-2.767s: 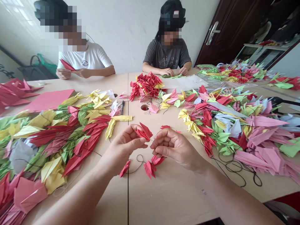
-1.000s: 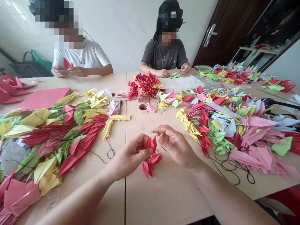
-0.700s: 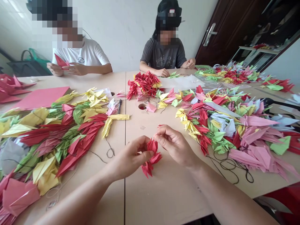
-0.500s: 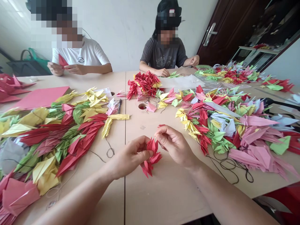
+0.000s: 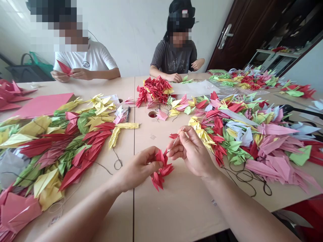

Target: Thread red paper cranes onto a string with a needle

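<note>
My left hand [image 5: 138, 169] pinches a small bunch of folded red paper cranes [image 5: 165, 169] over the middle of the table. Just to the right, my right hand [image 5: 195, 153] holds a thin metal needle [image 5: 176, 142] between thumb and forefinger, with its lower end slanting down toward the red cranes. The other fingers of that hand are curled. Any thread between needle and bunch is too fine to make out. A loose red folded piece [image 5: 173, 136] shows just left of my right fingers.
Strings of coloured paper cranes lie heaped at left [image 5: 75, 134] and right [image 5: 239, 127]. A red crane pile [image 5: 156, 89] sits farther back, by a table hole [image 5: 152, 114]. A black pen [image 5: 128, 114] and pink paper [image 5: 45, 104] lie at left. Two people sit opposite, one folding red paper [image 5: 64, 68].
My right hand has moved up and right, away from the bunch, and the needle now shows clearly. My left hand stays put. The right-hand person opposite has drawn one hand inward.
</note>
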`<state>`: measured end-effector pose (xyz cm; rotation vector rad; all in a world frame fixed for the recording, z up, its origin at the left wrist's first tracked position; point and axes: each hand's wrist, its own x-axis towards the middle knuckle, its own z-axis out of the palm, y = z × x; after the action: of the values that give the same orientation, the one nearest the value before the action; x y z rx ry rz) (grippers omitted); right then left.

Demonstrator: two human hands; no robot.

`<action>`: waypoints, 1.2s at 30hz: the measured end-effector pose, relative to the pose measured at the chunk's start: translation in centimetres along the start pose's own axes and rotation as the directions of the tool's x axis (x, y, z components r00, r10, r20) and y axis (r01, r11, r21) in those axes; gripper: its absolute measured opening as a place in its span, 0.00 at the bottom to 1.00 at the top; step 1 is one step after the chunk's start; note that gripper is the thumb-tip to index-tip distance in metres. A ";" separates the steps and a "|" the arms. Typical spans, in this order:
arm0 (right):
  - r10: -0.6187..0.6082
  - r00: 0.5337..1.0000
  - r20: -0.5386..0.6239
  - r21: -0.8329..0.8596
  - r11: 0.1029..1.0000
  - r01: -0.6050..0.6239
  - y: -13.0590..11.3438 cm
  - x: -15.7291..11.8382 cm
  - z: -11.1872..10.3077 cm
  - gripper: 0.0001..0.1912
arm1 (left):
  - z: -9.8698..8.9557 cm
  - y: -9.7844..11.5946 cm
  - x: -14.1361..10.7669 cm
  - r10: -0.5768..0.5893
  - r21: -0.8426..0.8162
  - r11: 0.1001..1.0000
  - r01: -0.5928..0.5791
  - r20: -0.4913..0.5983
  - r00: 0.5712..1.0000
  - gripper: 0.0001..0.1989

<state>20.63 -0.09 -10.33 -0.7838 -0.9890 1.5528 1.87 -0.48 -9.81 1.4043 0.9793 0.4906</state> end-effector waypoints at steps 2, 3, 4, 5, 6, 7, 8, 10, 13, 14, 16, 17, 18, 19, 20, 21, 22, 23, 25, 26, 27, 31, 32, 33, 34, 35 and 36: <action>-0.001 1.000 0.007 0.034 0.999 0.001 -0.1 0.2 -0.1 0.16 | -0.1 0.1 0.0 -0.007 -0.013 1.000 0.006 -0.008 1.000 0.05; 0.001 1.000 0.016 0.047 0.999 -0.002 -0.1 0.2 -0.2 0.16 | -0.1 0.1 0.0 -0.006 -0.022 1.000 0.005 -0.013 1.000 0.05; 0.008 1.000 0.029 0.057 0.998 -0.009 -0.1 0.3 -0.3 0.15 | -0.2 0.2 0.0 -0.003 -0.030 1.000 0.003 -0.020 1.000 0.05; 0.017 0.999 0.043 0.062 0.998 -0.019 0.0 0.4 -0.3 0.14 | -0.3 0.2 0.0 0.000 -0.035 0.999 -0.001 -0.027 1.000 0.05; 0.027 0.998 0.056 0.061 0.998 -0.031 0.0 0.4 -0.4 0.12 | -0.3 0.3 0.0 0.002 -0.036 0.999 -0.004 -0.035 0.999 0.05; 0.037 0.997 0.065 0.055 0.998 -0.040 0.1 0.4 -0.5 0.11 | -0.4 0.3 0.0 0.001 -0.034 0.999 -0.002 -0.043 0.999 0.05; 0.045 0.996 0.073 0.047 0.998 -0.048 0.1 0.4 -0.5 0.11 | -0.5 0.3 0.0 -0.004 -0.033 0.999 0.002 -0.052 0.999 0.05; 0.055 0.996 0.074 0.033 0.998 -0.057 0.1 0.3 -0.5 0.13 | -0.6 0.3 0.0 -0.012 -0.035 0.999 0.010 -0.067 0.998 0.06; 0.071 0.995 0.064 0.026 0.997 -0.073 0.0 0.1 -0.4 0.14 | -0.7 0.2 0.0 -0.008 -0.044 0.999 0.004 -0.076 0.997 0.06; 0.072 0.996 0.061 0.028 0.997 -0.074 -0.1 0.1 -0.4 0.14 | -0.7 0.2 0.0 -0.006 -0.046 0.999 0.002 -0.077 0.997 0.06; 0.065 0.995 0.069 0.041 0.997 -0.068 -0.1 0.1 -0.3 0.13 | -0.7 0.2 0.1 -0.003 -0.047 0.999 -0.001 -0.079 0.997 0.06; 0.063 0.995 0.079 0.053 0.996 -0.067 0.0 0.1 -0.3 0.12 | -0.7 0.1 0.2 -0.003 -0.047 0.999 -0.001 -0.083 0.997 0.07; 0.063 0.994 0.094 0.066 0.995 -0.069 0.0 0.1 -0.3 0.11 | -0.7 0.1 0.2 -0.001 -0.046 0.999 -0.003 -0.087 0.996 0.07; 0.065 0.992 0.109 0.081 0.994 -0.074 0.0 0.1 -0.3 0.11 | -0.8 0.1 0.3 0.005 -0.044 0.999 -0.009 -0.090 0.996 0.07; 0.068 0.990 0.124 0.094 0.992 -0.080 0.0 0.2 -0.4 0.11 | -0.8 0.0 0.3 0.014 -0.042 0.999 -0.018 -0.095 0.995 0.07; 0.069 0.989 0.131 0.106 0.991 -0.084 -0.1 0.2 -0.4 0.11 | -0.8 0.0 0.3 0.024 -0.042 0.999 -0.028 -0.097 0.995 0.07; 0.067 0.989 0.130 0.116 0.990 -0.082 -0.2 0.2 -0.5 0.11 | -0.9 0.0 0.4 0.035 -0.044 0.998 -0.039 -0.096 0.995 0.07; 0.060 0.991 0.119 0.126 0.989 -0.075 -0.3 0.3 -0.6 0.11 | -0.9 -0.1 0.4 0.047 -0.049 0.997 -0.051 -0.093 0.995 0.07; 0.043 0.996 0.072 0.147 0.988 -0.053 -0.8 0.5 -1.0 0.11 | -1.1 -0.2 0.4 0.066 -0.063 0.995 -0.072 -0.091 0.994 0.07; 0.032 0.999 0.043 0.160 0.986 -0.038 -1.1 0.6 -1.2 0.11 | -1.2 -0.2 0.4 0.073 -0.067 0.995 -0.079 -0.093 0.993 0.07; 0.022 1.000 0.012 0.175 0.984 -0.024 -1.4 0.7 -1.5 0.12 | -1.3 -0.3 0.4 0.078 -0.069 0.994 -0.085 -0.099 0.992 0.07; 0.000 0.997 -0.078 0.236 0.972 0.018 -2.8 1.3 -2.7 0.16 | -1.7 -0.4 0.7 0.078 -0.055 0.995 -0.085 -0.128 0.989 0.07; 0.003 0.995 -0.097 0.249 0.968 0.021 -3.0 1.5 -2.9 0.17 | -1.8 -0.5 0.7 0.079 -0.054 0.995 -0.086 -0.130 0.988 0.07; 0.006 0.993 -0.117 0.258 0.966 0.024 -3.3 1.6 -3.2 0.17 | -1.9 -0.5 0.8 0.081 -0.053 0.995 -0.088 -0.129 0.988 0.08; 0.009 0.990 -0.140 0.265 0.964 0.029 -3.4 1.8 -3.4 0.18 | -1.9 -0.5 0.9 0.084 -0.049 0.995 -0.091 -0.124 0.989 0.08; 0.011 0.987 -0.163 0.267 0.963 0.033 -3.5 1.8 -3.5 0.18 | -2.0 -0.6 0.9 0.089 -0.041 0.995 -0.094 -0.117 0.989 0.08; 0.012 0.983 -0.182 0.260 0.965 0.037 -3.5 1.9 -3.6 0.17 | -2.0 -0.6 1.0 0.095 -0.025 0.995 -0.098 -0.107 0.990 0.09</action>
<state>24.92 2.69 -8.74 -0.7157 -0.6369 1.5326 0.63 1.36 -10.44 1.4148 0.9878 0.6550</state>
